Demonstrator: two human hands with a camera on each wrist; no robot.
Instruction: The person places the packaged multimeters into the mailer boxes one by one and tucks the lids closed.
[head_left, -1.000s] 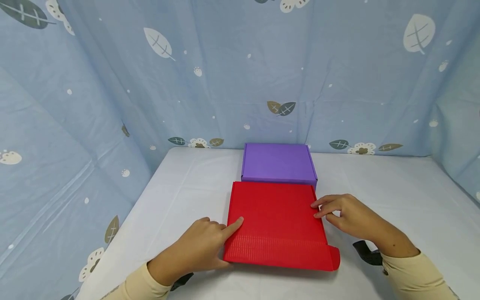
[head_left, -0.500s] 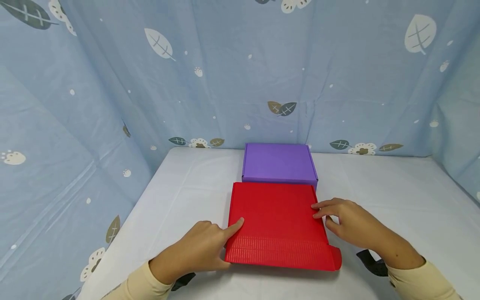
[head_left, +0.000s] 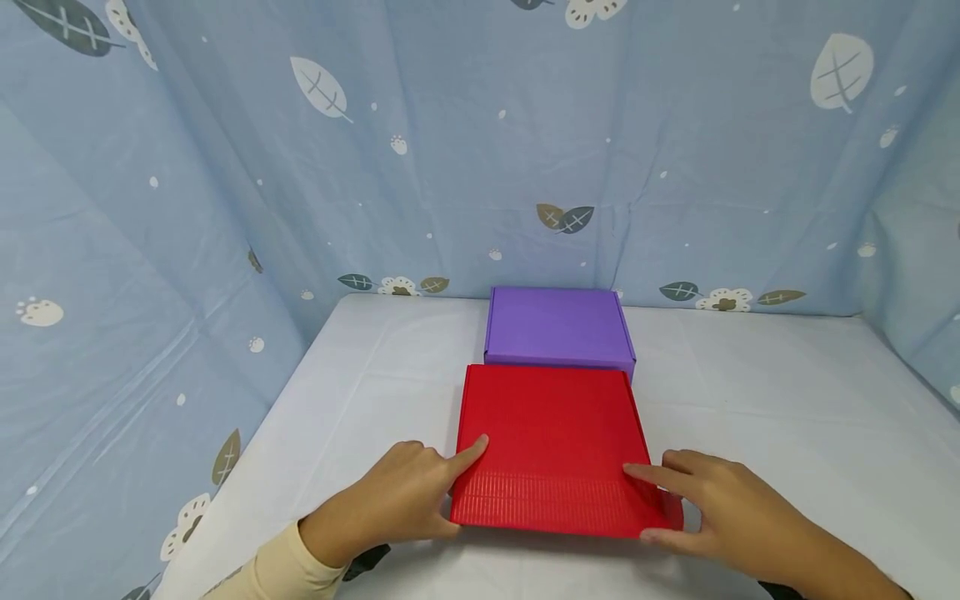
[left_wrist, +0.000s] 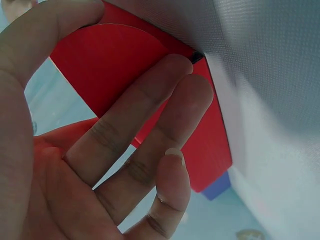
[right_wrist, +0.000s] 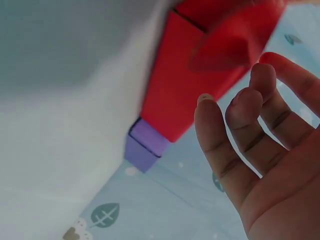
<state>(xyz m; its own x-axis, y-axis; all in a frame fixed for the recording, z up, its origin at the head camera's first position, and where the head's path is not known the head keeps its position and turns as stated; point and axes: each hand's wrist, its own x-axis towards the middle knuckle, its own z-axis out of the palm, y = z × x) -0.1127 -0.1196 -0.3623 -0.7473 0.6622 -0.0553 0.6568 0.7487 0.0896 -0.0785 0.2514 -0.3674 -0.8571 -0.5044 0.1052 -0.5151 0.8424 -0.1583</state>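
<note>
A red cardboard box [head_left: 551, 425] lies with its lid lowered and its ribbed front flap [head_left: 540, 504] sloping outward. My left hand [head_left: 401, 492] holds the front left corner, index finger on the lid and thumb at the flap's lower edge. In the left wrist view, the other fingers [left_wrist: 187, 107] lie along the box's side by a rounded red tab [left_wrist: 105, 65]. My right hand [head_left: 731, 512] grips the flap's right end, index finger on top and thumb at the lower edge. Its remaining fingers [right_wrist: 242, 107] hang apart from the box's side in the right wrist view.
A shut purple box [head_left: 558, 325] stands directly behind the red one. Both are on a white-covered table [head_left: 397, 375], with a blue patterned curtain [head_left: 480, 150] at the back and along the sides.
My right hand has moved from the lid's right edge toward me, down to the flap's right end, where the side tab is now partly covered. My left hand keeps its place.
</note>
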